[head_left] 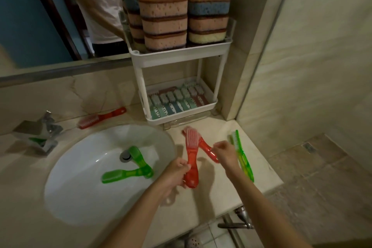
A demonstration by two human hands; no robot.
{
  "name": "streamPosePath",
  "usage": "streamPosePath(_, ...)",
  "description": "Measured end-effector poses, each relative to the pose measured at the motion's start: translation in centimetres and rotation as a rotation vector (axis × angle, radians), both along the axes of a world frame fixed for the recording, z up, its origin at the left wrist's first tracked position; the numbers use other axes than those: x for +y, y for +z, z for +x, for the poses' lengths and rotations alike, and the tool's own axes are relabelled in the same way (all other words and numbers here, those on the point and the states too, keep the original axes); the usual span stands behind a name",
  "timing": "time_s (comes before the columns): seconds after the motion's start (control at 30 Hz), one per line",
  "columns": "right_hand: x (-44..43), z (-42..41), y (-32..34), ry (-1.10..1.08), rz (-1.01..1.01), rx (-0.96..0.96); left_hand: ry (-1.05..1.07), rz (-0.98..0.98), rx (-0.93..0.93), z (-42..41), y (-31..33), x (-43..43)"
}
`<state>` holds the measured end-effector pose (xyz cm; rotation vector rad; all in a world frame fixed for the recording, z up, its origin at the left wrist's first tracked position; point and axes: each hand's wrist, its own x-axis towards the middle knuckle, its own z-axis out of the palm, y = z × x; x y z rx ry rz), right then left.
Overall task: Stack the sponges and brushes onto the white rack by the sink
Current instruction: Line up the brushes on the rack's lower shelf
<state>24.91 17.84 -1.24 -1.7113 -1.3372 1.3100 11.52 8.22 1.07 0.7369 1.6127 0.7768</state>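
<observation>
Red brushes, two, crossed over the counter [211,193] before the white rack [181,54]: left hand [177,173] gripped the bristle-up red brush [191,159] by its handle, right hand [225,152] pinched the second red brush [205,147], seemingly gathering both for racking.

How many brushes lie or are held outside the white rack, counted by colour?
Red brushes: 3
Green brushes: 3, if the one at the far right is single
Total: 6
</observation>
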Motion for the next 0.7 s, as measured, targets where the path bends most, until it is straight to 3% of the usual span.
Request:
streamPosePath(0.1, 1.3, 3.0, -1.3, -0.044, 0.146, -0.523, 0.080, 0.000, 0.006, 0.3, -0.2, 1.1)
streamPosePath(0.2, 2.0, 5.1, -2.4, 0.048, 0.071, -0.786, 0.138, 0.010, -0.003, 0.5, 0.1, 2.5)
streamPosePath(0.33, 2.8, 6.9, -3.7, 0.163, -0.059, -0.838, 0.180, 0.021, 0.001, 0.5, 0.4, 4.4)
streamPosePath(0.43, 3.2, 7.4, -4.2, 0.124, -0.057, -0.848, 0.210, 0.007, 0.015, 0.1, 0.3, 5.5)
streamPosePath(0.57, 3.4, 6.2, -3.6, 0.055, 0.049, -0.762, 0.240, -0.006, 0.042, -0.6, 0.3, 6.7)
streamPosePath(0.7, 4.7, 3.4, -1.8, 0.107, 0.208, -0.548, 0.287, 0.026, 0.053, -1.4, 1.3, 7.8)
